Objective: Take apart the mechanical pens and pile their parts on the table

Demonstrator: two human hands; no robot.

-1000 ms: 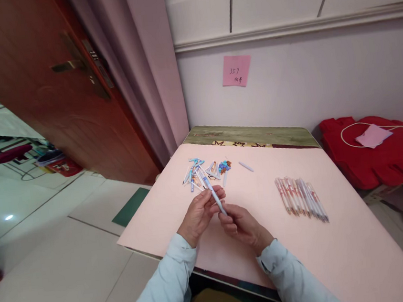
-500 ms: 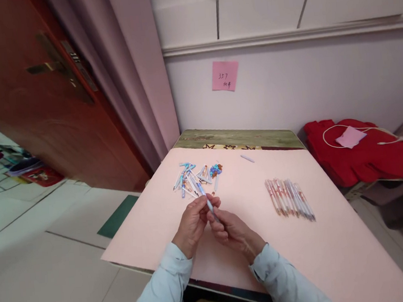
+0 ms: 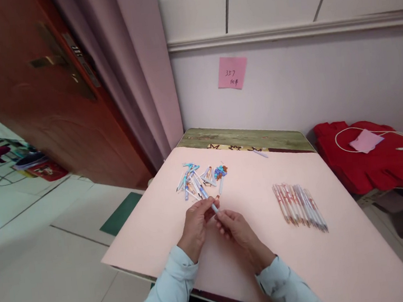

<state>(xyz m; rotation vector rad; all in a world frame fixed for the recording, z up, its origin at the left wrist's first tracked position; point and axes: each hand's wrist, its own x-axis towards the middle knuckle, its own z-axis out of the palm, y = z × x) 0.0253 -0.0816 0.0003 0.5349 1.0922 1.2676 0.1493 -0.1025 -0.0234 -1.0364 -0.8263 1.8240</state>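
Observation:
Both hands meet over the near part of the table around one slim blue-and-white pen [image 3: 214, 208]. My left hand [image 3: 196, 219] pinches it around the middle, thumb on top. Fingertips of my right hand [image 3: 236, 228] close on its near end. Just beyond my fingers lies a loose pile of pen parts [image 3: 190, 178], with white refills and blue and brown pieces. Beside that pile sits a small heap of blue and brown bits [image 3: 220, 172], too small to make out.
A row of pens [image 3: 300, 208] lies side by side at the right. One pale pen piece [image 3: 260, 154] rests near the table's far edge. The pink-covered table [image 3: 152, 233] stands by a wall with a pink note [image 3: 232, 72]. Red cloth [image 3: 355, 173] lies beyond the right edge.
My right hand's fingers have shifted from wrapping the pen's near end to a fingertip pinch there. My left hand keeps its hold. The whole view has shifted slightly.

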